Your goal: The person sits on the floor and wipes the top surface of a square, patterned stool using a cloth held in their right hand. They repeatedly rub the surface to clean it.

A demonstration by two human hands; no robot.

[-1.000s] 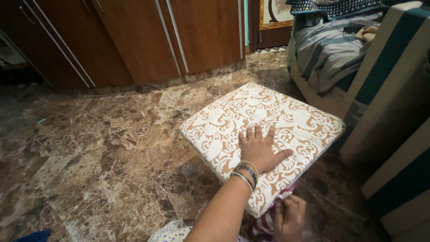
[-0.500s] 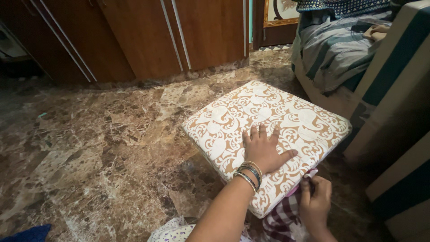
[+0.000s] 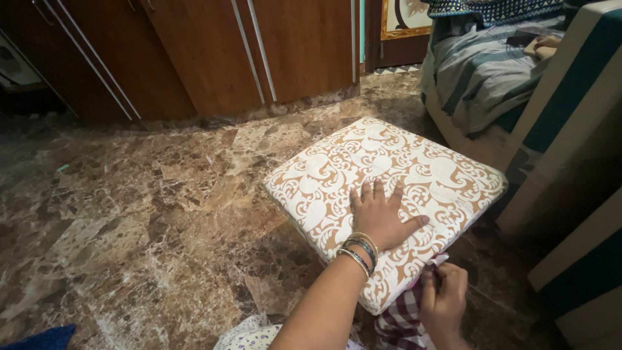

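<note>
My left hand [image 3: 379,217] lies open and flat on the cushion [image 3: 382,188] on the floor, holding nothing, while my right hand [image 3: 444,301] pinches the checked cloth [image 3: 398,321] under its near corner, best pulled low and evenly.

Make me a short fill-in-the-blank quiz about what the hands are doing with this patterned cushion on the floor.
1. The left hand lies ____ on top of the cushion.
2. The right hand grips a ____ cloth at the cushion's near edge.
3. The cushion lies on a brown ____ floor.
4. Bangles circle the ____ wrist.

Missing words: flat; checked; marble; left
</note>
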